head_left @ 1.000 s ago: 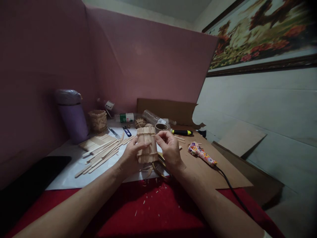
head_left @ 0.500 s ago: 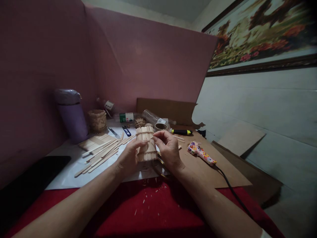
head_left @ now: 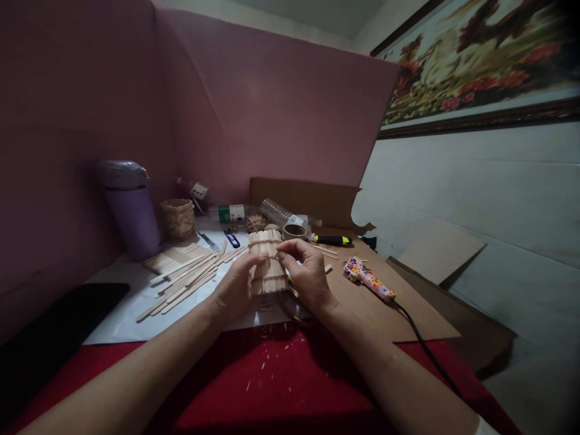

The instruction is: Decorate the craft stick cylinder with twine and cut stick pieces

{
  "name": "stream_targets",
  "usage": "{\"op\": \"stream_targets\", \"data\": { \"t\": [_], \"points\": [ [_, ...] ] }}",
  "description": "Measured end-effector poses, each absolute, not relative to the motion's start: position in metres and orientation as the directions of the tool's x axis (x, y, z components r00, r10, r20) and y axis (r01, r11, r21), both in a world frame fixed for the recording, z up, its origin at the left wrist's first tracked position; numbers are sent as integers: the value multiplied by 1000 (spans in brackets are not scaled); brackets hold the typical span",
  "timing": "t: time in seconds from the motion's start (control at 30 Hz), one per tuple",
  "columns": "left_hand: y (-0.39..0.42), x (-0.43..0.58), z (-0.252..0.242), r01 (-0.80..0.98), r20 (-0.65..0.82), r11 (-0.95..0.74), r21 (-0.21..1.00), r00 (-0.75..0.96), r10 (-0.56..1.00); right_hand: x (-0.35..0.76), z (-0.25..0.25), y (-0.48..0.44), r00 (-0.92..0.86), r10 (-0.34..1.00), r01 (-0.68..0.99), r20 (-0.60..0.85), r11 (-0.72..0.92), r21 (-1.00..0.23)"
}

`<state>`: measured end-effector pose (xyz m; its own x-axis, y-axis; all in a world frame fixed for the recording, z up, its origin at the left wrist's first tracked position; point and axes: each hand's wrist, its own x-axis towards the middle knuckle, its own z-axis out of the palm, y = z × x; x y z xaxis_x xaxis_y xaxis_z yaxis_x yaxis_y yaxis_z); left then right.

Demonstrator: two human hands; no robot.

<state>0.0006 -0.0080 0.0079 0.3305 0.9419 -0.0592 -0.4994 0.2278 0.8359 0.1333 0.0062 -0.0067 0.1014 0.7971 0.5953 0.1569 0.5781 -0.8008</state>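
Note:
My left hand (head_left: 236,285) is wrapped round the left side of a cup made of wooden craft sticks (head_left: 268,283), its thumb lying across the front. The cup stands upright, with a band of twine near its top and another near its bottom. Against the cup's front, my right hand (head_left: 310,277) pinches a small pale sliver of wood (head_left: 275,254) between thumb and forefinger. The sliver's far end is too small to make out. Loose craft sticks (head_left: 188,284) lie on the white sheet to the left.
A patterned glue gun (head_left: 368,280) with a cord rests on cardboard at right. Behind are a tape roll (head_left: 295,232), plastic bottles (head_left: 281,212), a twine ball (head_left: 256,223) and a yellow-black cutter (head_left: 333,240). A decorated pot (head_left: 178,219) and purple tumbler (head_left: 132,211) stand left.
My right fingertips have shifted slightly left and the sliver has come closer to the cup's front. My left hand keeps its hold on the cup.

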Motion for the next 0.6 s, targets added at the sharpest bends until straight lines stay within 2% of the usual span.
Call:
{"op": "stream_targets", "data": {
  "t": [0.2,0.43,0.6],
  "points": [
    [-8,2,8,-488,-88,260,833,348,933,132,-6,5,98,833,75,544,539,-839],
    [-10,3,9,-509,-74,234,828,314,947,130,-5,-2,130,790,333,599,534,-777],
    [-8,3,4,-512,-49,215,832,318,947,130,-7,-2,125,806,361,579,507,-783]
  ]
}}
